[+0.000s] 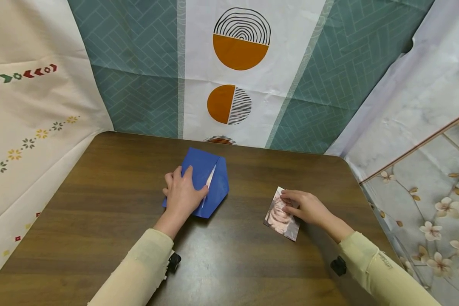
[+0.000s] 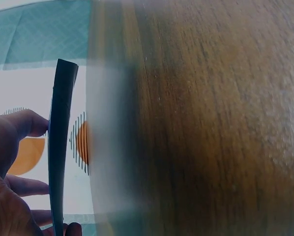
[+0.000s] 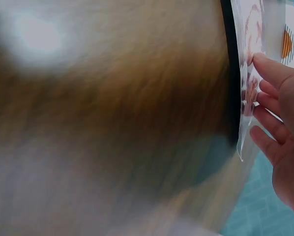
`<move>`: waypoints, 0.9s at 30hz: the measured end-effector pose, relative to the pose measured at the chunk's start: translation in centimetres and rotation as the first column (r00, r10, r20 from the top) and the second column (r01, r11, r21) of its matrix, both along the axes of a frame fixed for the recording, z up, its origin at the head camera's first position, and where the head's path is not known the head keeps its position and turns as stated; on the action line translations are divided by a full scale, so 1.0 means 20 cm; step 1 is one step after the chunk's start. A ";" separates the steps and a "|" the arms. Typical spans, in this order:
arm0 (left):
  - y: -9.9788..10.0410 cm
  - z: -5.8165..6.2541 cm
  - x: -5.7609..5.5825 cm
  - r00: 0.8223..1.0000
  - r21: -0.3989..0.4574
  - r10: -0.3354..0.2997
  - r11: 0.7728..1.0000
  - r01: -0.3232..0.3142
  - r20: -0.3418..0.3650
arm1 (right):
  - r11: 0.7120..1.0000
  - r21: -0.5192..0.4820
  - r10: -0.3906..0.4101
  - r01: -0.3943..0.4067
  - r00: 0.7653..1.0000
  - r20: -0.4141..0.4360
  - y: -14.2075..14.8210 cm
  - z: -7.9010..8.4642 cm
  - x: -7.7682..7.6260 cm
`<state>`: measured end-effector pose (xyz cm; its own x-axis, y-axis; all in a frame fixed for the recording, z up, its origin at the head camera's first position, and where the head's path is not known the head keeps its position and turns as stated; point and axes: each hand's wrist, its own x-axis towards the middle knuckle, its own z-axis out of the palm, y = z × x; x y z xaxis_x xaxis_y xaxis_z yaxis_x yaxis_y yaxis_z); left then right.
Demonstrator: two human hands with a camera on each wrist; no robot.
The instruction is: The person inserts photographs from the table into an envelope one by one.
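A blue paper envelope (image 1: 199, 170), its flap line showing a pale gap, is under my left hand (image 1: 181, 191) at the table's back middle. The left thumb and fingers spread over its upper face. In the left wrist view the envelope (image 2: 61, 142) appears edge-on above the table, with a fingertip curled round its lower edge. To the right, my right hand (image 1: 304, 206) rests its fingertips on a small printed photo card (image 1: 279, 216). The right wrist view shows the card (image 3: 251, 29) with a clear, glossy plastic edge; its underside is hidden.
A brown wooden table (image 1: 229, 259) lies under both hands. A patterned curtain (image 1: 145, 97) hangs along its back edge. Cream cloth (image 1: 34, 140) borders the left side, floral cloth (image 1: 436, 229) the right.
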<state>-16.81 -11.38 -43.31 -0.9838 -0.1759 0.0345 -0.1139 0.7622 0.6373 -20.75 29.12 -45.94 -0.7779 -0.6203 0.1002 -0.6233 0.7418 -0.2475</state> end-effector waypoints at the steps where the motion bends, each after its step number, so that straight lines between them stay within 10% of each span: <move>1: 0.00 0.00 0.00 1.000 0.000 0.001 1.000 -0.001 0.000 | 1.000 0.001 0.007 -0.007 1.000 0.004 -0.02 0.00 -0.01; 27: -0.02 -0.01 0.01 1.000 -0.013 0.014 1.000 -0.014 0.006 | 0.995 -0.051 0.086 -0.084 0.995 0.046 -0.25 0.01 -0.13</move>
